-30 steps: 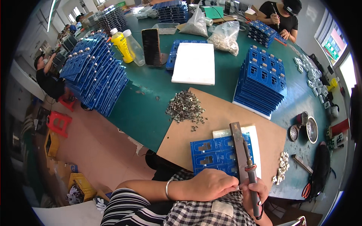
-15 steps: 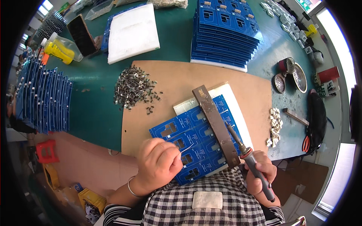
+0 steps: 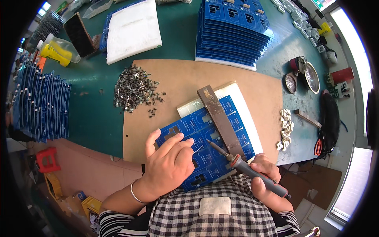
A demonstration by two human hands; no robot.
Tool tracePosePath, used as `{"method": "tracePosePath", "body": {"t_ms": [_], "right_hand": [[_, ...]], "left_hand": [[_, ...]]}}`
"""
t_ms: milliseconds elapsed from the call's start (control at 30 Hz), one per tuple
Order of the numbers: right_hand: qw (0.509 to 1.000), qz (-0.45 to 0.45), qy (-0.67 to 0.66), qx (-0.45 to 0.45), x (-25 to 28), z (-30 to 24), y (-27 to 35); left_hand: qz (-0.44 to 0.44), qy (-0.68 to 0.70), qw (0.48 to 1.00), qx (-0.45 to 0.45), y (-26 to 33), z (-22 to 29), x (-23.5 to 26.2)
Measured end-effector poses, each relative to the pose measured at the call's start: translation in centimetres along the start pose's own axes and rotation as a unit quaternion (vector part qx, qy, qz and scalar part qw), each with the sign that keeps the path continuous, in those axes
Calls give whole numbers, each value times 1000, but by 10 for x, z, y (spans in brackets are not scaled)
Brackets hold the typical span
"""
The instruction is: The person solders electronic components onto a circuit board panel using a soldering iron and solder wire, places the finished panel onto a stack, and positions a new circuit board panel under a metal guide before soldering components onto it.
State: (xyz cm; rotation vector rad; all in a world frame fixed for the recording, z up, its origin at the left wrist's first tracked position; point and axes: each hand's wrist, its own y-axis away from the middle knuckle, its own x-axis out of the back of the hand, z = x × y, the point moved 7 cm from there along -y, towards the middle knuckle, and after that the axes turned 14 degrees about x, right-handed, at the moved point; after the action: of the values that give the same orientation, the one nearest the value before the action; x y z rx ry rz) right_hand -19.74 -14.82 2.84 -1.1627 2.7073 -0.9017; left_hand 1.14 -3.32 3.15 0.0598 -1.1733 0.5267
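My right hand (image 3: pixel 266 177) grips a soldering iron (image 3: pixel 256 175) with a grey and red handle; its tip points left over a blue circuit board panel (image 3: pixel 189 125). My left hand (image 3: pixel 167 166) hovers at the panel's left side, its outer fingers spread. Its forefinger is bent, and a thin solder wire (image 3: pixel 198 149) sticks out by it; the thumb is hidden. Across the panel lies a dark brown bar (image 3: pixel 222 122). The panel rests tilted over a white foam slab (image 3: pixel 246 110), its near edge against my checked apron (image 3: pixel 181 217).
A heap of small black components (image 3: pixel 136 89) lies on the brown board (image 3: pixel 169 75), with white connectors (image 3: pixel 285 130) to the right. Board stacks (image 3: pixel 233 39) stand behind and more boards (image 3: pixel 41 104) at left. Metal dishes (image 3: pixel 312 77) and scissors (image 3: pixel 318 147) sit at right.
The iron has swung left, its tip passing from the bar's right side to the board on its left. My left hand's outer fingers have uncurled and spread.
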Motion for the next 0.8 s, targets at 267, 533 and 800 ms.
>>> {"method": "tracePosePath", "body": {"t_ms": [267, 533, 800], "right_hand": [[999, -17, 25, -27, 0, 1, 4], [999, -24, 39, -25, -4, 5, 3], [999, -6, 27, -27, -4, 9, 2]], "left_hand": [[22, 2, 1000, 7, 1, 1, -2], [33, -10, 999, 3, 2, 2, -4], [44, -17, 999, 4, -1, 3, -9]]}}
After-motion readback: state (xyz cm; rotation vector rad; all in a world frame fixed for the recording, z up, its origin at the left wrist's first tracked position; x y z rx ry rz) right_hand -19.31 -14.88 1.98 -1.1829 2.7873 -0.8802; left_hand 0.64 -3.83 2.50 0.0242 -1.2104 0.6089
